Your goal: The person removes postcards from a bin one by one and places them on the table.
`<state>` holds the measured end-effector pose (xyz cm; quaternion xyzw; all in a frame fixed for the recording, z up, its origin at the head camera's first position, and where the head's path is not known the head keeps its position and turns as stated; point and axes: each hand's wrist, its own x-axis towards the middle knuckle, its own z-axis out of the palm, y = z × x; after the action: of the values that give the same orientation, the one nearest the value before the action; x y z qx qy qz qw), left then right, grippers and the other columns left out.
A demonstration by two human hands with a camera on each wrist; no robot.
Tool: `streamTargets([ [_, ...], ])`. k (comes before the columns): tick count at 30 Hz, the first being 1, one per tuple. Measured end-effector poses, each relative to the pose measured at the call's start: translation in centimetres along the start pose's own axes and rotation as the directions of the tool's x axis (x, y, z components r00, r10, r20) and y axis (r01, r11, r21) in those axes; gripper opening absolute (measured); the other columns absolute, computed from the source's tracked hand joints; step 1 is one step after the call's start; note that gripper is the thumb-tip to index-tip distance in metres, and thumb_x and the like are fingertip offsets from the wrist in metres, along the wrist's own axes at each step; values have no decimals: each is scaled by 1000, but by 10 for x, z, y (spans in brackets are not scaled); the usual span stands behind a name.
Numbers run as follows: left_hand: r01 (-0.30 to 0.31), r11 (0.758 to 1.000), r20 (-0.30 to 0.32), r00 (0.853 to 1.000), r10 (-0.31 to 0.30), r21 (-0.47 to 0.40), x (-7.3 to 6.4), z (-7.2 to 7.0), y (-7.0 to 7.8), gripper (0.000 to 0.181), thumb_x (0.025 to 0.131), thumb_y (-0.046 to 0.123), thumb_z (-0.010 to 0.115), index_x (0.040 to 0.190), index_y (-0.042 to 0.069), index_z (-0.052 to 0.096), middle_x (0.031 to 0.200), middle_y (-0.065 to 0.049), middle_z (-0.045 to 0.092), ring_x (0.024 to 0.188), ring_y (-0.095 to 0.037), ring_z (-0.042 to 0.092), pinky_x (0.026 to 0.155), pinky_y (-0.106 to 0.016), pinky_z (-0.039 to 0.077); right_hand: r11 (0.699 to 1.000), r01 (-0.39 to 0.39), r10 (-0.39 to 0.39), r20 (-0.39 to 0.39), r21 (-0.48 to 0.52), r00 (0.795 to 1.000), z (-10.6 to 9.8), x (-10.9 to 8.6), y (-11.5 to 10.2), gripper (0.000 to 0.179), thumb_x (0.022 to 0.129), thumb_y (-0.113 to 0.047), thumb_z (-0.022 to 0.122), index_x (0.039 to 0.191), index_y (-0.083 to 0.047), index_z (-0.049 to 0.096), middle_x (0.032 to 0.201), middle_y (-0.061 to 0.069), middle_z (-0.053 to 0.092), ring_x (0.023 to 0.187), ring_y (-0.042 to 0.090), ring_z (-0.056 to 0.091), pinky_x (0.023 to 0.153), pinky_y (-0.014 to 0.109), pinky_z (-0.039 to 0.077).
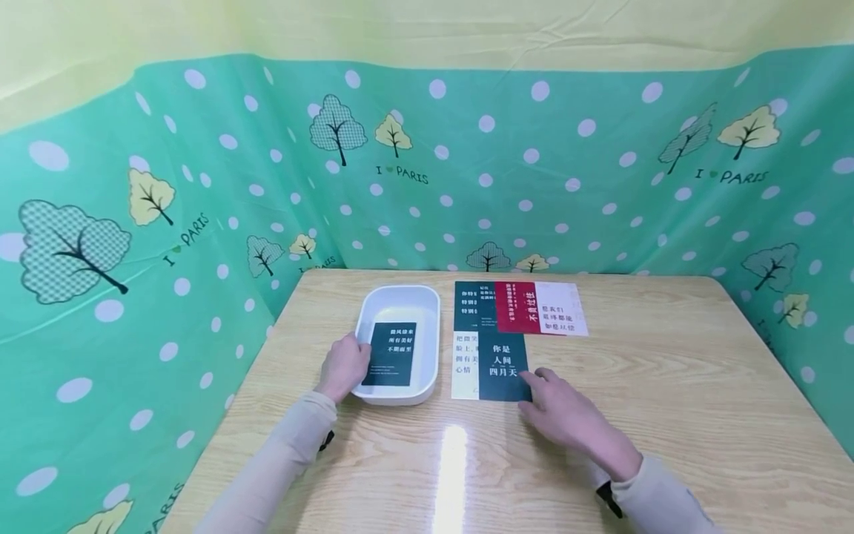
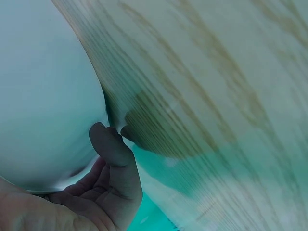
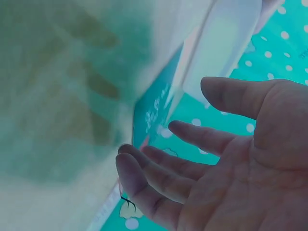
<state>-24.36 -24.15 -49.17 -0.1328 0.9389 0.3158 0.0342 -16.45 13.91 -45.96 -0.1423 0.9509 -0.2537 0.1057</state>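
The left hand [image 1: 345, 365] grips the left rim of the tub [image 1: 428, 348], apparently steadying it, the inner card [image 1: 391, 360] within, while the right hand [image 1: 560, 408], fingers loosely parted, meets the tabled outer card's [image 1: 502, 362] right edge, contact unclear.

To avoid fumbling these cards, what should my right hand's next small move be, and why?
Probably pinch the nearest dark card: your right hand is at its right edge, not gripping it, while your left hand holds the white tub containing another dark card.
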Motion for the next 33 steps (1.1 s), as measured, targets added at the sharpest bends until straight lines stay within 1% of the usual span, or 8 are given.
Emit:
streamTargets([
  [4, 1, 1000, 3, 1000, -1, -5, 0, 0, 0, 40, 109, 19, 46, 135, -11, 55, 119, -29, 68, 90, -30, 71, 80, -47, 63, 998, -23, 23, 7, 54, 1000, -20, 7, 3, 54, 103, -23, 67, 148, 4, 54, 146, 31, 53, 130, 50, 55, 103, 66, 49],
  [9, 0, 1000, 7, 1000, 0, -17, -1, 0, 0, 40, 109, 18, 47, 135, -12, 55, 117, -29, 69, 87, -29, 71, 76, -44, 64, 996, 13, -10, -36, 90, 999, -48, 18, 2, 48, 104, -18, 65, 142, 9, 57, 139, 30, 61, 115, 46, 65, 94, 61, 56],
  [14, -8, 1000, 0, 1000, 8, -6, -1, 0, 0, 38, 109, 18, 47, 132, -11, 56, 113, -27, 70, 83, -28, 70, 72, -42, 63, 995, 58, -51, -79, 82, 996, -67, 31, -5, 42, 103, -15, 65, 137, 9, 61, 126, 30, 67, 103, 41, 69, 87, 56, 59],
  [21, 8, 1000, -1, 1000, -8, -5, -5, 0, -1, 37, 109, 18, 48, 131, -11, 57, 114, -27, 70, 85, -28, 70, 78, -47, 63, 998, 62, -60, -93, 25, 994, -82, 45, -25, 45, 103, -16, 66, 141, 7, 59, 128, 26, 68, 106, 38, 69, 85, 50, 61],
  [25, 5, 1000, -3, 1000, -5, -1, -5, 2, -2, 38, 109, 18, 48, 131, -11, 57, 112, -27, 70, 84, -28, 70, 77, -46, 63, 997, 76, -77, -100, -10, 992, -90, 53, -39, 48, 101, -16, 70, 142, 5, 60, 123, 23, 70, 88, 29, 69, 72, 40, 60],
  [29, 6, 1000, -1, 1000, -6, 1, -3, 2, -3, 37, 109, 19, 48, 130, -10, 57, 112, -26, 70, 83, -27, 69, 75, -44, 63, 994, 96, -100, -82, -57, 992, -97, 63, -54, 45, 100, -15, 71, 140, 4, 62, 95, 16, 72, 61, 21, 58, 56, 31, 49],
  [31, 3, 1000, -4, 1000, -3, -3, -2, 2, -3, 37, 109, 19, 48, 129, -10, 58, 111, -26, 70, 82, -27, 69, 75, -44, 63, 991, 106, -112, -75, -81, 991, -100, 68, -60, 41, 101, -15, 68, 137, 3, 63, 84, 11, 67, 55, 20, 53, 53, 31, 44],
  [33, -4, 1000, -4, 1000, 4, -7, -1, 2, -3, 36, 109, 19, 48, 128, -10, 58, 111, -26, 70, 82, -27, 69, 75, -44, 63, 987, 119, -127, -68, -106, 990, -103, 75, -65, 30, 103, -15, 66, 128, 2, 68, 75, 7, 62, 56, 18, 54, 53, 31, 44],
])
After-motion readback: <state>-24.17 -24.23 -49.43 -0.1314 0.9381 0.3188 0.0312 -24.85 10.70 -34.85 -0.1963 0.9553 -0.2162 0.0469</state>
